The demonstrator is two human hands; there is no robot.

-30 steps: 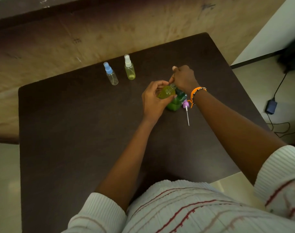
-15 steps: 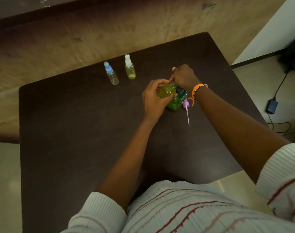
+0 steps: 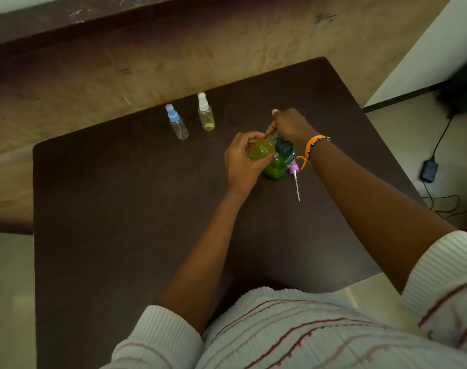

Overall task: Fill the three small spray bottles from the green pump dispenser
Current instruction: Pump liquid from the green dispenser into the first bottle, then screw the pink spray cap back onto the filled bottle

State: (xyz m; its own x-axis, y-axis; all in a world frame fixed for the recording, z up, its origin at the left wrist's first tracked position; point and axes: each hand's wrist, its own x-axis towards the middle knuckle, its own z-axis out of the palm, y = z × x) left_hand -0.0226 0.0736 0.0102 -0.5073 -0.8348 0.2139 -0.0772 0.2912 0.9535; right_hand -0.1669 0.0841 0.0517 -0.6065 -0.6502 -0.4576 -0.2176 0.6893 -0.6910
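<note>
Dark table point(image 3: 120, 235), pump dispenser point(image 3: 280, 163) at centre.
My left hand point(image 3: 240, 163) grips the open bottle point(image 3: 261, 150), tilted toward the dispenser; my right hand point(image 3: 290, 126) presses its pump.

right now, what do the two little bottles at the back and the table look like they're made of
Blue-capped bottle: clear plastic, probably; the table shows through it. White-capped bottle: the same see-through plastic, holding yellowish liquid. Table: dark brown, matte, likely laminate or wood; no clear grain visible.
</note>
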